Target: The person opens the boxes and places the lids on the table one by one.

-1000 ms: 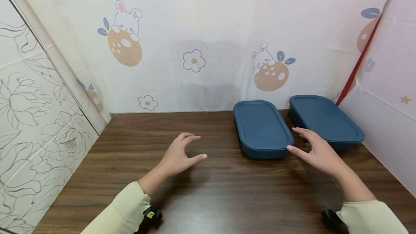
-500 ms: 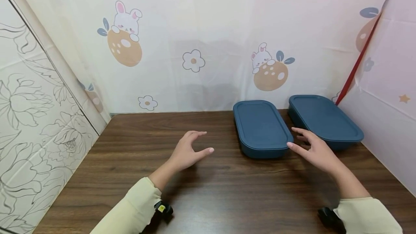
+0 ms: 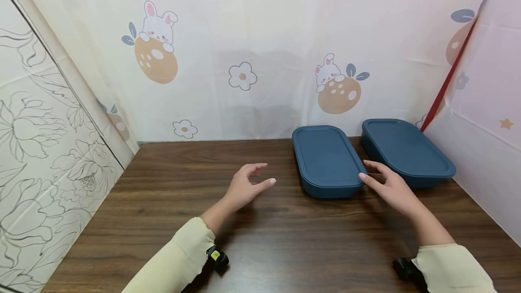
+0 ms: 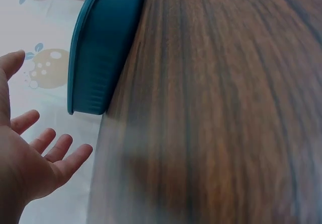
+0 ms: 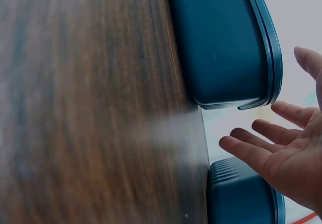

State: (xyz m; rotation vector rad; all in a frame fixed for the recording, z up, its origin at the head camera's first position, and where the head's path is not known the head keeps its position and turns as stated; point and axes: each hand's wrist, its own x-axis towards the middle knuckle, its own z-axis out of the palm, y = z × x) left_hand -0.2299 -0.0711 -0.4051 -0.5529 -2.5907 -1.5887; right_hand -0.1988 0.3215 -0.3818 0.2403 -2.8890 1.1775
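Note:
Two dark blue lidded food containers stand on the brown wooden table. The nearer, left container lies right of the table's middle, and the other container sits at the back right corner. My right hand is at the left container's right front corner, thumb and forefinger spread right at its lid edge. In the right wrist view its fingers reach out between the two containers. My left hand hovers over the table left of that container, apart from it, thumb and fingers spread with nothing between them.
A white curtain printed with rabbits and flowers hangs right behind the table. A panel with line-drawn flowers borders the left side, a pale pink sheet the right. A red strip runs down the right back corner.
My left hand has moved right, towards the left container. The right hand has shifted slightly left, its thumb now at the lid's edge. Both containers have stayed in place.

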